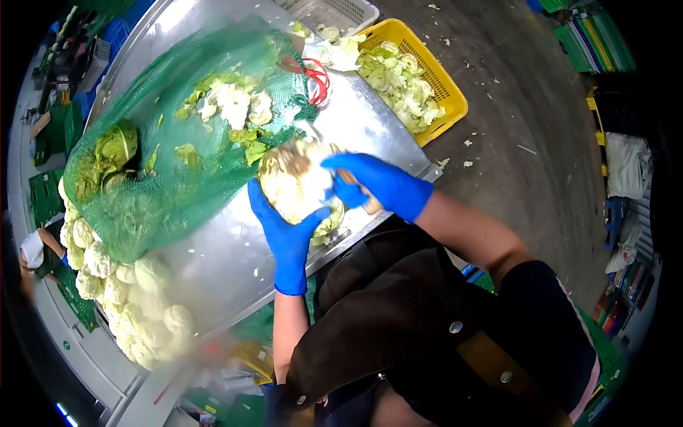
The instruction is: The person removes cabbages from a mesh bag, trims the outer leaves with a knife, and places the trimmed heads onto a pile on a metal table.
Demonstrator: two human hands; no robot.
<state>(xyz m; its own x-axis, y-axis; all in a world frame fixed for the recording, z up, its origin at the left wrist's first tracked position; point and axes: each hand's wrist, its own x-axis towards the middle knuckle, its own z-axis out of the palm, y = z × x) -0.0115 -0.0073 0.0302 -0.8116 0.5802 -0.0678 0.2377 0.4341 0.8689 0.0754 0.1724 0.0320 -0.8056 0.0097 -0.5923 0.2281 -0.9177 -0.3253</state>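
Observation:
A pale cabbage head [284, 178] with some browned leaves sits near the metal table's front edge. My left hand [286, 228] in a blue glove curves round its near left side, thumb and fingers pressed against it. On the right, my gloved right hand [384, 185] is closed round a knife with a wooden handle [371, 204], close against the cabbage; its blade is smeared or hidden. Loose outer leaves [329, 226] lie under and beside the head. Green netting [192, 135] with torn leaves [235, 103] on it spreads behind my left hand.
Pale cabbage heads [139, 313] are piled at the table's left end. Untrimmed heads [114, 149] sit within the netting. A yellow crate [455, 107] of leaves stands beyond the table [370, 121], near a white crate [356, 13]. Another person [39, 249] is at far left.

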